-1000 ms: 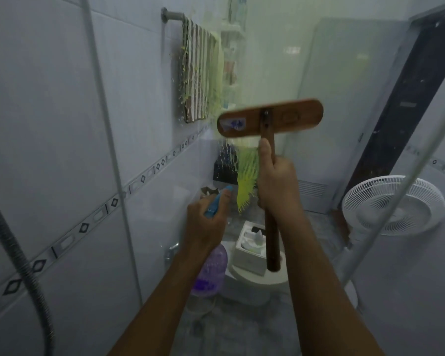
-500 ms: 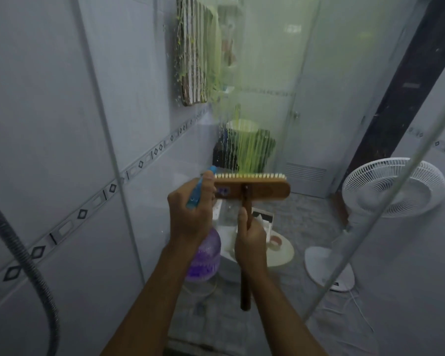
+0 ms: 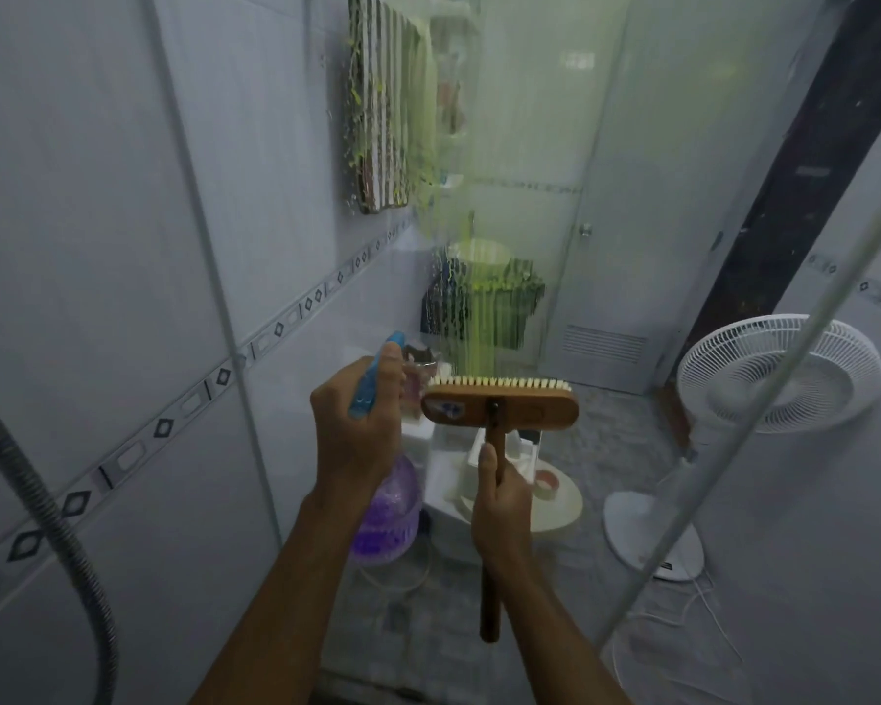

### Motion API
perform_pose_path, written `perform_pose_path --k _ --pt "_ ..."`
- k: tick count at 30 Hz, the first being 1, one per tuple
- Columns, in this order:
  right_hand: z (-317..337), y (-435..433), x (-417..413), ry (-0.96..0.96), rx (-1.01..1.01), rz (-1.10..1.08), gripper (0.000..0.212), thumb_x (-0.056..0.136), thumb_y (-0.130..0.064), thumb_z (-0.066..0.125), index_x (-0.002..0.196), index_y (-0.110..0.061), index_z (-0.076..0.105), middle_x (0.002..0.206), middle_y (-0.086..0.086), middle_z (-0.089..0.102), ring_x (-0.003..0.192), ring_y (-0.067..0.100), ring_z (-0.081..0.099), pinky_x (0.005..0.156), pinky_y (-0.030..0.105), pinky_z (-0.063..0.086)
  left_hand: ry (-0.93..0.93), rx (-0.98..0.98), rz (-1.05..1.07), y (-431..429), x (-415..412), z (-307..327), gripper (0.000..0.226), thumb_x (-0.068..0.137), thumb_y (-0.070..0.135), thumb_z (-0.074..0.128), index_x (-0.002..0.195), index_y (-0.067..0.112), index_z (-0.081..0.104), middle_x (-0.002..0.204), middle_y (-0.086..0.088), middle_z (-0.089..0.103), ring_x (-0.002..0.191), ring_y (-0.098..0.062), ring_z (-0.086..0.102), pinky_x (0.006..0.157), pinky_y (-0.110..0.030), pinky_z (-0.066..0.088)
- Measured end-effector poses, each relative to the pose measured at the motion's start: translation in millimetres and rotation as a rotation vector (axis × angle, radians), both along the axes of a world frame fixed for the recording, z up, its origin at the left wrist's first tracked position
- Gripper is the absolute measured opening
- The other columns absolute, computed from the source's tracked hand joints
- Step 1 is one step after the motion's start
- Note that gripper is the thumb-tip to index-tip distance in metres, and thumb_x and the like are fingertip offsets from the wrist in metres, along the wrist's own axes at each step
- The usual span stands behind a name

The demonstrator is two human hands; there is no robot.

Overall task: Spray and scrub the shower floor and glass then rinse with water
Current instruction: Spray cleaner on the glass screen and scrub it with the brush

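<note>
Green-streaked shower glass (image 3: 484,145) wants flat bristles and overlapping strokes; right hand (image 3: 502,506) clamps the scrub brush (image 3: 499,407), left hand (image 3: 357,435) the spray bottle (image 3: 387,516).

Yellow-green streaks run in vertical lines down the clear shower glass (image 3: 484,145), centre. Near it, a brush (image 3: 499,405) shows a warm brown wooden head, cream bristles and a blue-and-white sticker. The spray bottle (image 3: 385,516) is translucent purple with a blue trigger. Far left, a dark-and-white striped towel (image 3: 382,124) sits against pale grey wall tiles (image 3: 98,195) crossed by a border band (image 3: 164,427) of black diamonds. At right, a white fan (image 3: 779,374) stands on a mottled grey floor (image 3: 611,450).
</note>
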State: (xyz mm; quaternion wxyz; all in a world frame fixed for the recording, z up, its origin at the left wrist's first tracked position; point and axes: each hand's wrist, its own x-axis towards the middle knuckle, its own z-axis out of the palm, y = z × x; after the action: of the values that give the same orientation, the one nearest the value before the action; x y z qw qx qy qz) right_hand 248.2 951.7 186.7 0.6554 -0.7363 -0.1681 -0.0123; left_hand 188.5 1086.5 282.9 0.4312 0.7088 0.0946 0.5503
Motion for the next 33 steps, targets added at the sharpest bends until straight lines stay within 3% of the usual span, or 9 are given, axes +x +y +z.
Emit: perform_pose_path --k 3,7,11,15,19,23,27,30,33 --pt "42 6 15 -0.098 -0.003 -0.045 0.040 0.104 -0.038 0.039 0.069 -0.024 0.051 0.049 -0.014 0.053 0.047 -0.003 0.051 0.047 0.012 0.035 0.009 -0.012 0.021 6 0 2 0.059 0.101 0.048 0.044 0.070 0.003 0.065 0.059 -0.009 0.062 0.051 -0.020 0.061 0.049 -0.044 0.051" --pt "74 7 36 -0.230 -0.024 0.002 0.046 0.105 -0.041 0.039 0.064 -0.022 0.047 0.046 -0.012 0.044 0.044 0.002 0.041 0.045 0.017 0.031 0.023 -0.026 0.010 5 1 6 0.062 0.101 0.049 0.043 0.070 -0.001 0.063 0.060 -0.015 0.061 0.051 -0.025 0.059 0.049 -0.046 0.048" --pt "26 -4 20 -0.130 -0.063 0.007 0.034 0.105 -0.037 0.039 0.074 -0.028 0.052 0.053 -0.013 0.053 0.051 -0.005 0.053 0.050 0.012 0.040 0.035 -0.051 -0.007 0 2 8 0.062 0.100 0.051 0.043 0.071 -0.001 0.063 0.060 -0.014 0.061 0.051 -0.025 0.060 0.050 -0.045 0.050" --pt "-4 -13 5 -0.027 -0.066 0.011 0.041 0.097 -0.049 0.037 0.080 -0.019 0.059 0.058 -0.014 0.061 0.055 -0.005 0.058 0.050 0.013 0.042 0.049 -0.063 -0.028 -5 1 6 0.061 0.099 0.051 0.044 0.071 0.001 0.064 0.060 -0.012 0.062 0.052 -0.024 0.060 0.051 -0.045 0.051" --pt "84 -2 29 -0.152 -0.018 -0.034 0.047 0.103 -0.045 0.040 0.062 -0.022 0.046 0.043 -0.011 0.044 0.040 0.002 0.042 0.041 0.015 0.030 0.056 -0.055 -0.013 -6 1 7 0.061 0.102 0.049 0.045 0.070 0.001 0.064 0.060 -0.013 0.061 0.051 -0.025 0.060 0.049 -0.045 0.050" --pt "149 4 48 -0.293 -0.030 0.010 0.051 0.101 -0.056 0.040 0.063 -0.021 0.043 0.049 -0.008 0.038 0.044 0.010 0.037 0.045 0.026 0.029 0.095 -0.066 -0.030 -12 2 10 0.059 0.098 0.051 0.044 0.071 0.004 0.066 0.060 -0.009 0.063 0.052 -0.022 0.062 0.051 -0.045 0.054" --pt "99 -14 33 -0.190 -0.022 0.003 0.050 0.104 -0.044 0.041 0.069 -0.011 0.056 0.049 -0.007 0.050 0.043 0.003 0.045 0.043 0.018 0.034 0.105 -0.074 -0.018 -14 5 4 0.057 0.100 0.048 0.045 0.070 0.004 0.065 0.058 -0.008 0.062 0.051 -0.020 0.061 0.050 -0.039 0.054" --pt "45 -26 14 -0.082 -0.096 -0.010 0.042 0.104 -0.039 0.038 0.070 -0.021 0.054 0.051 -0.015 0.059 0.048 0.000 0.056 0.045 0.012 0.038 0.088 -0.074 -0.030 -16 6 2 0.056 0.097 0.050 0.044 0.073 0.004 0.066 0.060 -0.002 0.063 0.054 -0.015 0.063 0.049 -0.023 0.052" --pt "47 -26 14 -0.093 -0.138 0.001 0.041 0.105 -0.037 0.038 0.068 -0.024 0.051 0.049 -0.020 0.056 0.047 -0.003 0.054 0.045 0.011 0.037 0.069 -0.065 -0.045 -16 9 6 0.055 0.096 0.049 0.045 0.073 0.004 0.067 0.060 -0.001 0.063 0.054 -0.014 0.063 0.048 -0.022 0.052"
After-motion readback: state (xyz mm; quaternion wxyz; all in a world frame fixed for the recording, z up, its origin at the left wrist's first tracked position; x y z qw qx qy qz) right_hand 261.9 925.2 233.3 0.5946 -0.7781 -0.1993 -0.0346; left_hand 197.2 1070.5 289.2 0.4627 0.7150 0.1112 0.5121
